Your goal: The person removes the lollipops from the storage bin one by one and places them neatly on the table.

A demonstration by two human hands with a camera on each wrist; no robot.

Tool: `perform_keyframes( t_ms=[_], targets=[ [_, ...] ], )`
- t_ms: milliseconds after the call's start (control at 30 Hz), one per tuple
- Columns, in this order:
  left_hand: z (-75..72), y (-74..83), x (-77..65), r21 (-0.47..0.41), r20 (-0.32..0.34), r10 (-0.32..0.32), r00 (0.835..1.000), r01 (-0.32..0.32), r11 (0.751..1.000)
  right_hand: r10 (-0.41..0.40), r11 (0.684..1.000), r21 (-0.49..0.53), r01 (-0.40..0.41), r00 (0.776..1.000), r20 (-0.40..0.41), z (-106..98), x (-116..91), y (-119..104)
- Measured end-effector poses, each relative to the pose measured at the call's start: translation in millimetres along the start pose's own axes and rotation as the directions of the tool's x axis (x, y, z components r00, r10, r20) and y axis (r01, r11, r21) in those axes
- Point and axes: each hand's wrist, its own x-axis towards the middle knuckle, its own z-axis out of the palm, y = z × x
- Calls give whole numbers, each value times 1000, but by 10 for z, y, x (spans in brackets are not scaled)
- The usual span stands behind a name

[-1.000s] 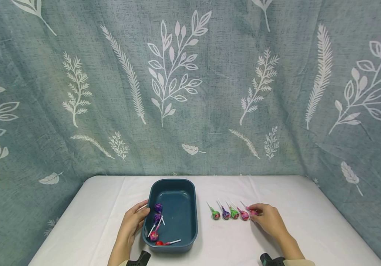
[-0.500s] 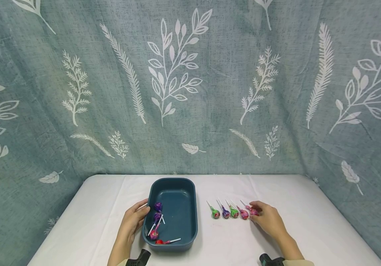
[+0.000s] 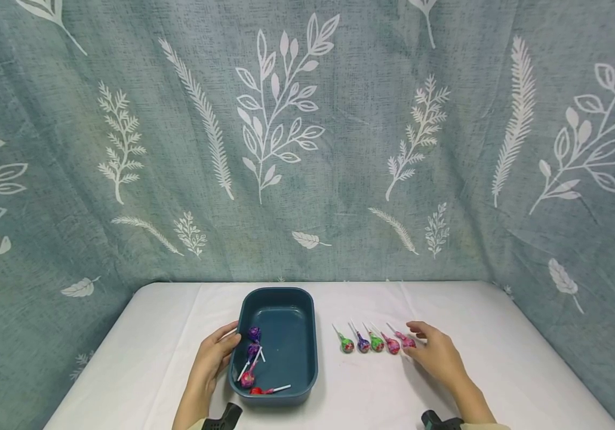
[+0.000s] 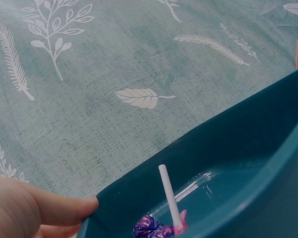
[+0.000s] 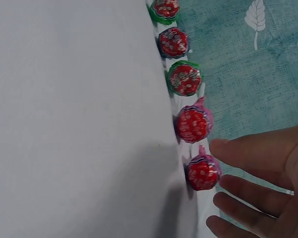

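Note:
My left hand (image 3: 214, 356) holds the near-left side of a deep blue plastic box (image 3: 315, 358), thumb at the rim and fingers along the outer wall. Inside the box lie purple-wrapped lollipops (image 3: 254, 349), a pink-and-red lollipop (image 3: 248, 378) and a red lollipop (image 3: 256, 391). My right hand (image 3: 436, 352) is beside the rightmost pink lollipop (image 5: 203, 173), its thumb and fingers spread around the candy head with a gap showing. That lollipop lies on the white cloth at the end of a row.
Left of it in the row lie another pink lollipop (image 3: 391, 346), a green lollipop (image 3: 376, 344), a blue-purple lollipop (image 3: 363, 344) and a second green lollipop (image 3: 347, 345), sticks pointing away. A patterned grey-green curtain (image 3: 340, 179) rises behind the white-covered table (image 3: 125, 370).
My right thumb and fingers have parted from the rightmost pink lollipop, which now shows more fully at the row's end. My left hand stays on the box.

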Motion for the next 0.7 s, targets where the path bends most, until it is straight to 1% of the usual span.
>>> perform_keyframes(
  t_ms=[133, 333, 533, 700],
  targets=[
    [-2, 4, -14, -3, 0, 4, 1000, -4, 1000, -22, 999, 30, 22, 999, -30, -60, -6, -49],
    [3, 3, -23, -3, 1, 11, 1000, -11, 1000, -86, 994, 55, 91, 993, -84, -115, -11, -210],
    [16, 4, -27, 5, -4, 5, 1000, -5, 1000, -145, 983, 97, 156, 983, -110, -47, -6, -412],
    [8, 1, -36, 5, -9, -11, 1000, 11, 1000, -156, 977, 134, 167, 984, -90, 36, 10, -566]
  ],
)
